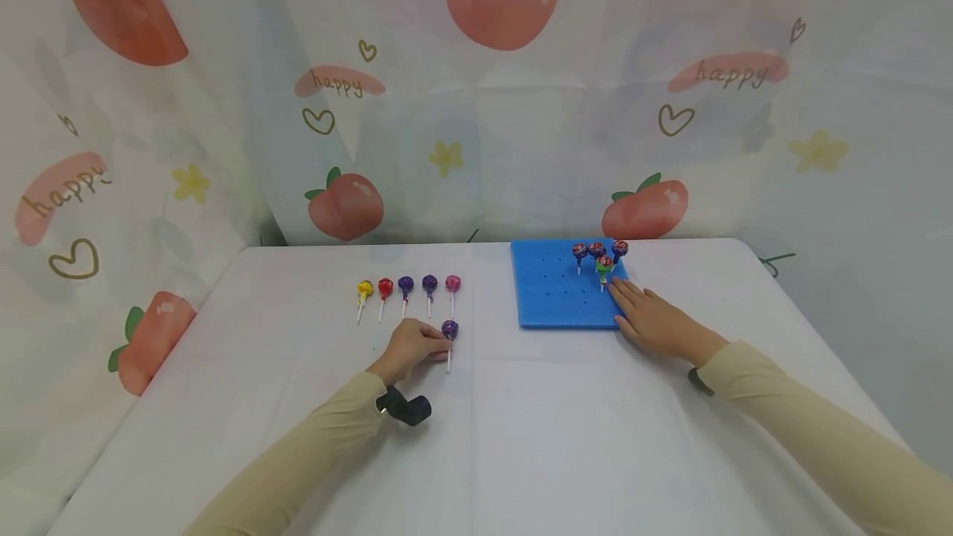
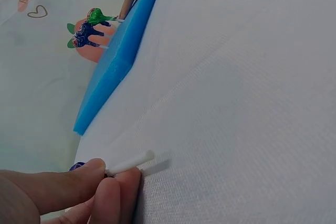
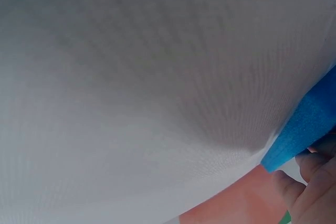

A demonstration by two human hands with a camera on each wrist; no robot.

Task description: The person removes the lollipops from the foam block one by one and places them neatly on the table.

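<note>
Between thumb and fingers my left hand (image 1: 410, 349) pinches the stick of a purple-wrapped lollipop (image 1: 450, 329). In the left wrist view its white stick (image 2: 134, 163) points away from the fingertips, just over the tablecloth; the wrapped head is mostly hidden behind the thumb. A blue foam board (image 1: 554, 304) with small holes lies at the back right. Several lollipops stand in its right part, one of them green-wrapped (image 1: 605, 265), the others dark with red. With fingers extended, my right hand (image 1: 658, 323) rests against the board's right edge, close to the green lollipop.
Left of the board, a row of loose lollipops lies on the white table (image 1: 521, 428): yellow (image 1: 365, 289), red (image 1: 385, 286), two dark purple ones and a pink one (image 1: 452, 282). A printed curtain (image 1: 417, 122) hangs behind the table's back edge.
</note>
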